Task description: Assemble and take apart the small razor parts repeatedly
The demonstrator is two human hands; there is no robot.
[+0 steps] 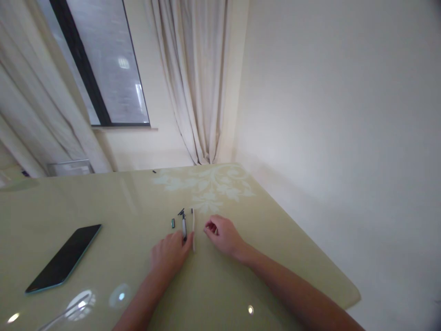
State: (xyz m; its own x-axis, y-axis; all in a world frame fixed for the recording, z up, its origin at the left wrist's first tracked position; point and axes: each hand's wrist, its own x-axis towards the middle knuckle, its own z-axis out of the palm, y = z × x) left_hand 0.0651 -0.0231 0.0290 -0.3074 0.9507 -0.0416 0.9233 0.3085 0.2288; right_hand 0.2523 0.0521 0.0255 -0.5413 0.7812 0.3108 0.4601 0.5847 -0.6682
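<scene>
A razor (184,226) with a grey and black handle points away from me on the table. Its lower end sits between the thumb and forefinger of my left hand (170,252), which is closed on it. Just right of the razor lies a thin white toothbrush (194,232), touching or very close to my left thumb. A small green and black razor cartridge (173,223) rests to the left of the razor, apart from it. My right hand (223,234) is right of the toothbrush, with curled fingers; what they hold, if anything, is hidden.
A dark tablet (64,258) with a light blue edge lies on the left of the glossy table (113,257). A tiny dark piece (154,171) is near the far edge. Beyond are a curtain (196,82) and a window; a wall (337,138) runs along the right.
</scene>
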